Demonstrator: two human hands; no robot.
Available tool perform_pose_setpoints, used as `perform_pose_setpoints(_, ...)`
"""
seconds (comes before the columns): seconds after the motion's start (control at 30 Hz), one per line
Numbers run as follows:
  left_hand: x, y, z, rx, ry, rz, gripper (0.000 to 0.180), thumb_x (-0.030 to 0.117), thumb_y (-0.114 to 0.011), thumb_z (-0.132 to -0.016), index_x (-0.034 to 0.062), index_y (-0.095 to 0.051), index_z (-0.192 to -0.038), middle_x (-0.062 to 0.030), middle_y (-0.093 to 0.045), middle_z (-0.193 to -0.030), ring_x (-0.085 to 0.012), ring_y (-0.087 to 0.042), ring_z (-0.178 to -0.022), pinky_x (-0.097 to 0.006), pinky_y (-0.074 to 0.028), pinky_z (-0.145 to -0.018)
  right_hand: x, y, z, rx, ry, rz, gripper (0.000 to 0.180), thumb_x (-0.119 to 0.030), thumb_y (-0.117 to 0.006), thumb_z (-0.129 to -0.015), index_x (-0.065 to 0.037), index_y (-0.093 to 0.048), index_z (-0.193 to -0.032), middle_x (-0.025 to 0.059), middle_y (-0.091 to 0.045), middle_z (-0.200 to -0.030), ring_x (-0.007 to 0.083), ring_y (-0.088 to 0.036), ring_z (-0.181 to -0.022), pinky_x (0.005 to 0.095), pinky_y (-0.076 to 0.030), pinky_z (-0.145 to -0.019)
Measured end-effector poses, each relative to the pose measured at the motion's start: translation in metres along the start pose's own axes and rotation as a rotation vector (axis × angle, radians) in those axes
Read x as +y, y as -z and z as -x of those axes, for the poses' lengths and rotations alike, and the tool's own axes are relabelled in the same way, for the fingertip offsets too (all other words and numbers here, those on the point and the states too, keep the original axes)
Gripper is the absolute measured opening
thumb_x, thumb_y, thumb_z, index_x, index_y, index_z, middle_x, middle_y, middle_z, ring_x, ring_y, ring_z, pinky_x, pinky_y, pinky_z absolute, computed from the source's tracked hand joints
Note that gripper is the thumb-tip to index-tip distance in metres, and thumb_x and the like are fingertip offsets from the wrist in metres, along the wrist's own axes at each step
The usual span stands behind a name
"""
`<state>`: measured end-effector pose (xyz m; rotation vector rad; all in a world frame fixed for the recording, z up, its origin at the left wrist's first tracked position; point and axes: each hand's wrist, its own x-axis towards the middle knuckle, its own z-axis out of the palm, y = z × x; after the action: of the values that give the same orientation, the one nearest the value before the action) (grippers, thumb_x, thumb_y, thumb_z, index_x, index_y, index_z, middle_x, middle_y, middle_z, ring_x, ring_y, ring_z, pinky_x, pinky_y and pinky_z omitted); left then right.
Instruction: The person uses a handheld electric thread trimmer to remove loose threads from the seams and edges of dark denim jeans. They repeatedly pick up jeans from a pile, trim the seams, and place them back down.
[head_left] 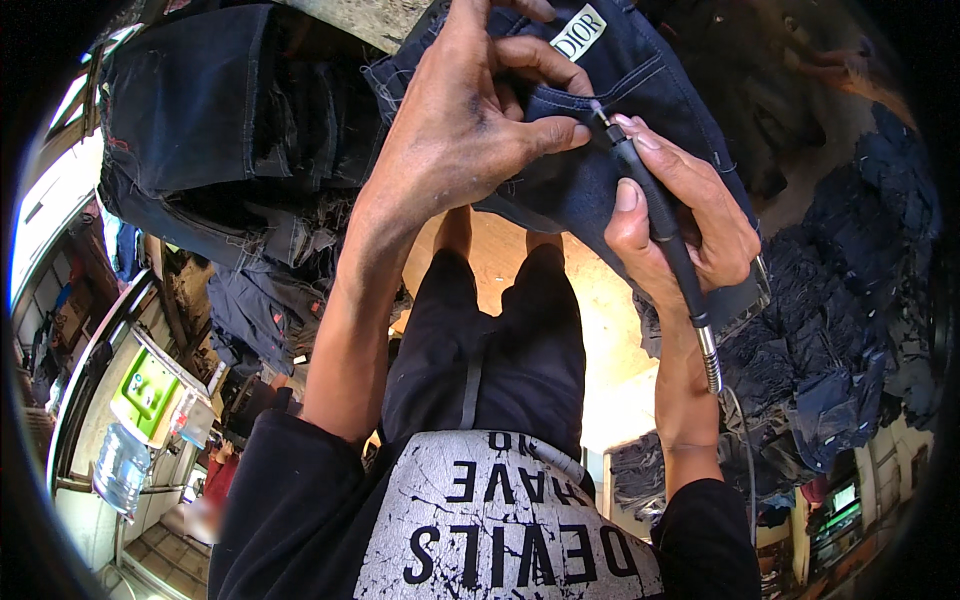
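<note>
Dark denim jeans with pale stitching lie across the upper middle, a small white label on them. My right hand is closed round a slim black rotary grinder handpiece, its small pinkish tip at the stitched pocket edge. A metal collar and thin cable run from the tool's lower end. My left hand rests on the denim to the left of the tip. Its index finger and thumb are spread apart on either side of the pocket edge, close to the tip.
A stack of dark jeans stands at upper left, with frayed edges hanging. A large heap of dark garments fills the right side. At lower left are a green and white plastic container and a clear bottle.
</note>
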<state>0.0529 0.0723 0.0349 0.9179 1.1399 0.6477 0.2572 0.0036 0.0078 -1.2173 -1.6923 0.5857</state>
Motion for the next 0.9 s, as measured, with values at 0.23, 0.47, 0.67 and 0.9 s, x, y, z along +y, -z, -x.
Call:
perform_pose_setpoints(0.23,0.001,-0.008,0.001,0.093,0.048,-0.073,0.074,-0.015,-0.083,-0.082,0.0097,-0.036,-0.134,-0.0088,-0.075,-0.098,-0.0003,-0.055,-0.068,-0.016,-0.035,-0.055,0.001,0.001,0.002,0.012,-0.012,-0.009,0.034,0.0,-0.081,-0.076,0.003,-0.08,-0.11,0.0215,-0.082,-0.104,0.033,-0.082,-0.102,0.0382,-0.066,-0.091)
perform_pose_setpoints(0.47,-0.005,-0.005,-0.002,-0.017,-0.037,0.129,0.076,-0.019,-0.078,-0.083,0.0082,-0.032,-0.136,-0.0155,-0.074,-0.105,-0.0095,-0.068,-0.09,-0.02,-0.053,-0.073,0.002,0.006,0.009,-0.041,-0.004,0.015,0.034,-0.006,-0.077,-0.09,0.002,-0.074,-0.123,0.025,-0.079,-0.118,0.0339,-0.08,-0.108,0.0404,-0.064,-0.095)
perform_pose_setpoints(0.67,-0.005,0.001,0.0,-0.079,-0.014,0.199,0.076,-0.021,-0.076,-0.084,0.0082,-0.031,-0.139,-0.0184,-0.074,-0.11,-0.014,-0.07,-0.099,-0.024,-0.057,-0.083,0.0,0.007,0.01,-0.029,-0.058,0.005,0.034,-0.006,-0.078,-0.09,0.003,-0.074,-0.123,0.0247,-0.079,-0.117,0.033,-0.08,-0.107,0.0398,-0.064,-0.094)
perform_pose_setpoints(0.9,-0.003,-0.005,0.002,-0.04,-0.029,0.136,0.077,-0.019,-0.077,-0.085,0.0086,-0.03,-0.14,-0.0197,-0.074,-0.113,-0.0149,-0.071,-0.103,-0.026,-0.058,-0.087,0.003,0.008,0.009,-0.038,0.001,0.004,0.036,-0.004,-0.078,-0.088,0.003,-0.074,-0.123,0.0248,-0.079,-0.117,0.0342,-0.08,-0.107,0.0404,-0.064,-0.095)
